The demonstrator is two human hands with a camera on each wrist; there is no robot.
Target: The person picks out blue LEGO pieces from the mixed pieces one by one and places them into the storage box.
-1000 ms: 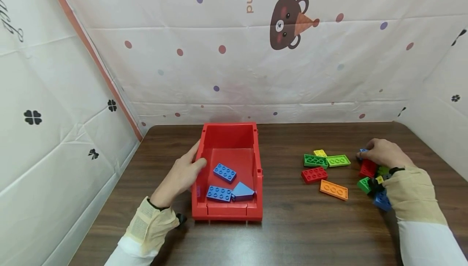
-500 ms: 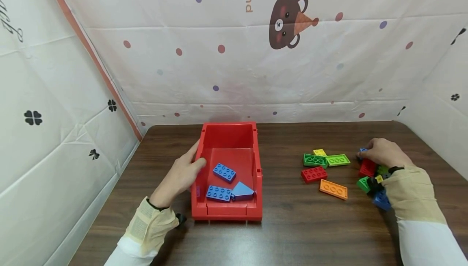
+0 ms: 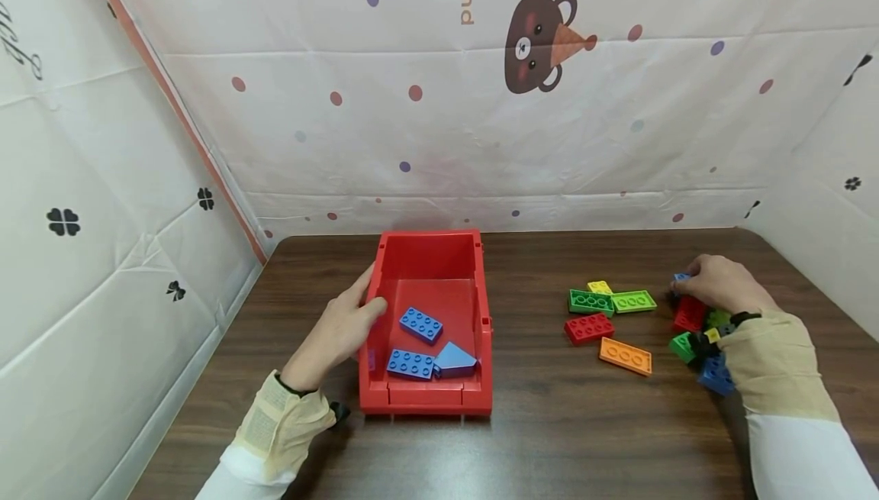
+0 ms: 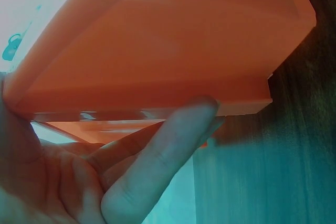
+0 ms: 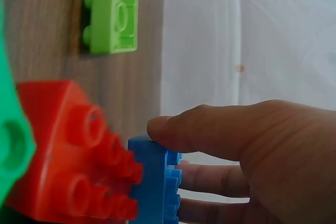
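Observation:
My left hand (image 3: 336, 336) grips the left wall of a red plastic bin (image 3: 427, 399), its thumb over the rim. In the left wrist view the bin's side (image 4: 157, 40) hides part of the fingers. Inside the bin lie two blue studded bricks (image 3: 422, 325) and a blue sloped piece (image 3: 455, 361). At the right, my right hand (image 3: 731, 286) pinches a blue brick (image 5: 148, 177) between thumb and fingers, its studs facing the palm. A red brick (image 5: 68, 150) sits right beside it, studs towards the blue one; whether they touch, I cannot tell.
Around the right wrist lie a green brick (image 3: 682, 347), a blue brick (image 3: 717, 375) and other pieces, partly hidden. Left of them are a red brick (image 3: 589, 328), an orange plate (image 3: 626, 356), green pieces (image 3: 591, 302) and a yellow one (image 3: 600, 287). A white printed sheet (image 3: 426, 141) stands behind the table.
My right hand has shifted very slightly upward and away with the blue brick. The left hand and the bin have stayed put.

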